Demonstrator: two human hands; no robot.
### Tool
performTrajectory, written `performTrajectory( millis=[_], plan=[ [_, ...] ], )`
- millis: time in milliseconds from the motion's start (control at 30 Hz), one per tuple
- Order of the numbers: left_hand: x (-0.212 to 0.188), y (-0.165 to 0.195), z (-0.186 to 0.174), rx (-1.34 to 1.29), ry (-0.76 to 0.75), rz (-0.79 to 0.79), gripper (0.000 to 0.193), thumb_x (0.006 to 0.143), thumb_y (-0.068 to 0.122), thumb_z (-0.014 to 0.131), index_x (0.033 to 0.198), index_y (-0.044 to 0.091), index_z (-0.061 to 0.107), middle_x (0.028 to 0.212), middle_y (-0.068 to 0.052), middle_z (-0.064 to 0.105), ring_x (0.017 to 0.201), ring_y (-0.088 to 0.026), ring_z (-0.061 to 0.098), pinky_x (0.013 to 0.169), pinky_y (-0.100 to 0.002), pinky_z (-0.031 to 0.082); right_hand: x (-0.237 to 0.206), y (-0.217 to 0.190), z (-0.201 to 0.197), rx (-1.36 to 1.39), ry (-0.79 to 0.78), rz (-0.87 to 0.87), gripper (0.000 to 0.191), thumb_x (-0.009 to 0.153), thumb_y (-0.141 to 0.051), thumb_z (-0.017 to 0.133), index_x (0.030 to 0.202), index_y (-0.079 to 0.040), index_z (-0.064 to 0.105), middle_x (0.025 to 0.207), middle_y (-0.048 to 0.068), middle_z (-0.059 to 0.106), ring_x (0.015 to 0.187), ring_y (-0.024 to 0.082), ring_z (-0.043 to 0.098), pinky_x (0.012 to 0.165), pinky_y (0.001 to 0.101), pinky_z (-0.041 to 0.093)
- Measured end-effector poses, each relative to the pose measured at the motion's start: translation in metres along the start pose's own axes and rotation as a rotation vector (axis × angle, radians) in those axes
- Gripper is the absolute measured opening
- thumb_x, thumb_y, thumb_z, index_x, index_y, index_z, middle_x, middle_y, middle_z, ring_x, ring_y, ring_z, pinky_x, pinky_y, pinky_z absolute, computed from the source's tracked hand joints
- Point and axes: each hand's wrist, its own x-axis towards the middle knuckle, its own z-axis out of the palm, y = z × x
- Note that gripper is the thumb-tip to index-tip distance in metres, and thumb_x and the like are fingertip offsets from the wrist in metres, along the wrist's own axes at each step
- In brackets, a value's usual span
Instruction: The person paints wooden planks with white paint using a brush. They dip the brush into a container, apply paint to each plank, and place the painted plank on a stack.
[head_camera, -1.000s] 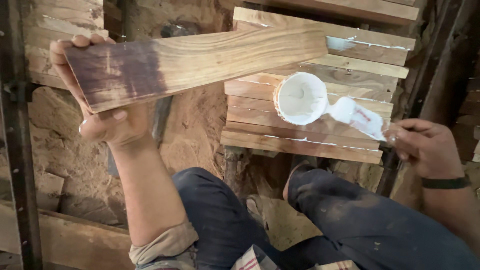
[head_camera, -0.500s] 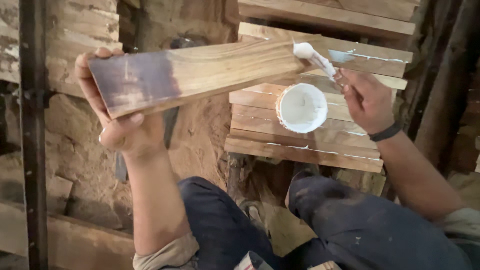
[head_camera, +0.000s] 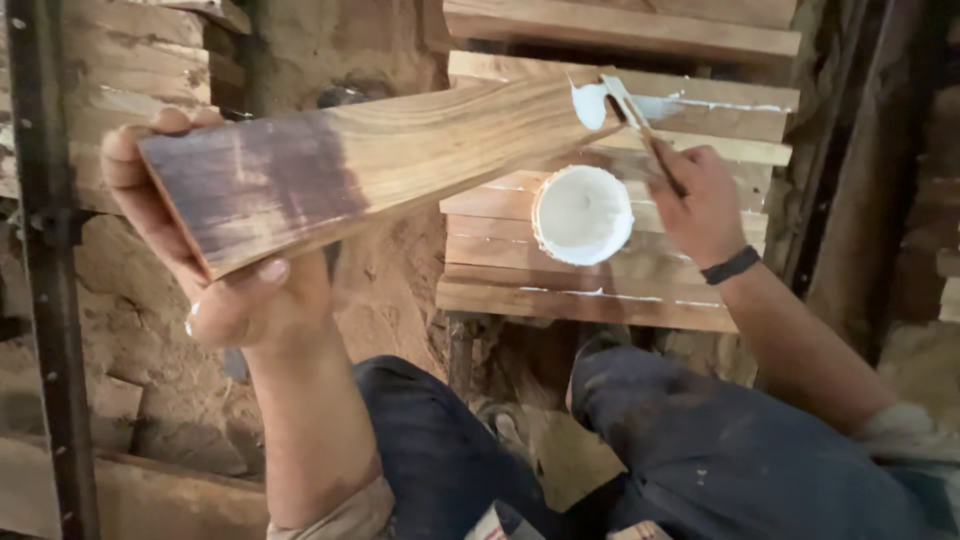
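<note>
Brush (head_camera: 628, 105) now on plank (head_camera: 370, 165) end | white paste | right hand (head_camera: 700, 200)

Earthen floor (head_camera: 390, 300), stacked wooden planks (head_camera: 620, 290) behind

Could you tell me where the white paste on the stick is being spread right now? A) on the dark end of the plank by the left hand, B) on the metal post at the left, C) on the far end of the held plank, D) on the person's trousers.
C: the stick in the right hand touches a white blob at the far end of the plank held by the left hand.
</note>
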Motion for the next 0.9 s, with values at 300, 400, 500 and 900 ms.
performTrajectory(
  millis=[300, 400, 500, 900],
  plan=[
    [-0.006, -0.005, -0.011, 0.239, -0.084, 0.076, 0.087, 0.074, 0.003, 0.088, 0.151, 0.016, 0.048, 0.137, -0.007, 0.055, 0.131, -0.022, 0.052, 0.116, -0.039, 0.045, 0.007, -0.065, -0.016, 0.210, -0.111, -0.117, 0.039, 0.108, -0.013, 0.054, 0.144, -0.001, 0.062, 0.114, 0.019, 0.059, 0.100, 0.035, 0.061, 0.087, 0.0423, 0.050],
    [-0.008, -0.003, -0.009, 0.294, -0.078, 0.066, 0.085, 0.076, 0.002, 0.088, 0.149, 0.016, 0.047, 0.138, -0.007, 0.054, 0.132, -0.022, 0.051, 0.118, -0.039, 0.045, 0.005, -0.085, -0.024, 0.206, -0.068, -0.195, 0.038, 0.106, -0.008, 0.056, 0.144, -0.003, 0.061, 0.122, 0.020, 0.059, 0.104, 0.034, 0.062, 0.091, 0.0410, 0.052],
    [-0.012, -0.006, -0.001, 0.325, -0.068, 0.050, 0.085, 0.078, 0.004, 0.087, 0.152, 0.015, 0.046, 0.139, -0.007, 0.054, 0.132, -0.022, 0.052, 0.117, -0.039, 0.046, 0.004, -0.074, -0.025, 0.098, -0.010, -0.238, 0.044, 0.101, -0.006, 0.057, 0.144, -0.006, 0.063, 0.123, 0.019, 0.061, 0.108, 0.037, 0.063, 0.094, 0.0430, 0.052],
    [-0.008, -0.005, 0.001, 0.263, -0.074, 0.077, 0.089, 0.073, 0.011, 0.096, 0.147, 0.016, 0.046, 0.138, 0.000, 0.056, 0.130, -0.016, 0.053, 0.121, -0.032, 0.041, 0.006, -0.025, -0.007, 0.153, -0.016, -0.096, 0.024, 0.108, -0.012, 0.058, 0.128, -0.003, 0.068, 0.100, 0.019, 0.060, 0.088, 0.034, 0.061, 0.077, 0.0446, 0.049]
  ],
)
